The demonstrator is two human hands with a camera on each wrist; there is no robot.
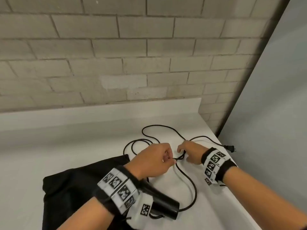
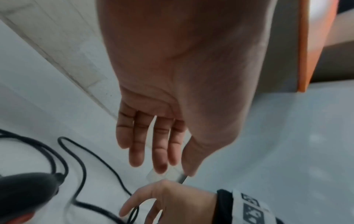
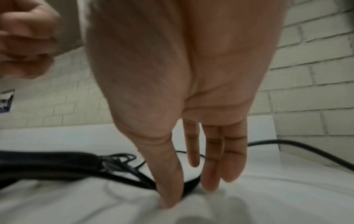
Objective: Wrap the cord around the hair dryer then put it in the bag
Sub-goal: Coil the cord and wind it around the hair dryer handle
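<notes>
A black hair dryer (image 1: 164, 205) lies on the white counter (image 1: 58, 146), partly hidden under my left wrist; in the left wrist view the hair dryer (image 2: 25, 194) is at the lower left. Its black cord (image 1: 187, 178) spreads in loose loops across the counter and ends at the plug (image 1: 230, 148) by the right edge. My left hand (image 1: 172, 161) pinches the cord between thumb and forefinger. My right hand (image 1: 184, 155) is just to its right, fingers fairly straight and pointing down (image 3: 187, 186), with the cord (image 3: 145, 181) passing between thumb and fingers. The black bag (image 1: 74, 188) lies flat at the left.
A pale brick wall (image 1: 149, 55) rises behind the counter's raised back lip. The counter ends at its right edge (image 1: 221, 143), with grey floor beyond. Open counter surface lies to the left and behind the bag.
</notes>
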